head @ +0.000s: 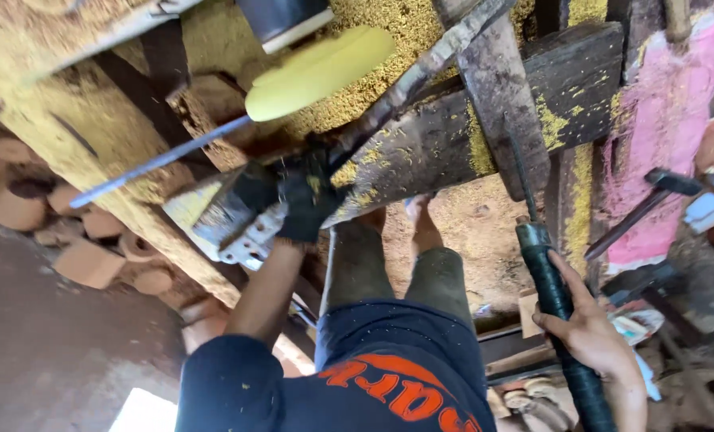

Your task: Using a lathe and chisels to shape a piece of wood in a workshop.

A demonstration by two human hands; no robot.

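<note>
My left hand [305, 200], in a black glove, is closed around a dark metal bar [421, 72] where it meets a silver bracket [245, 236] on the sawdust-covered wooden bench [445, 136]. My right hand [589, 336], bare, grips the black-wrapped handle of a long rod tool [545, 276] whose thin shaft runs up toward the bench. A pale yellow-green rounded piece [317, 72] sits above the left hand, beside a black cylinder [285, 20]. A thin blue rod [157, 160] slants away to the left. My legs and bare feet [421, 220] show below the bench.
Yellow sawdust [389, 32] coats the bench and floor. Several clay-coloured pots and rings [93, 232] lie at the left. A pink-stained board [661, 128] and a hammer [653, 192] are at the right, with metal clutter below them.
</note>
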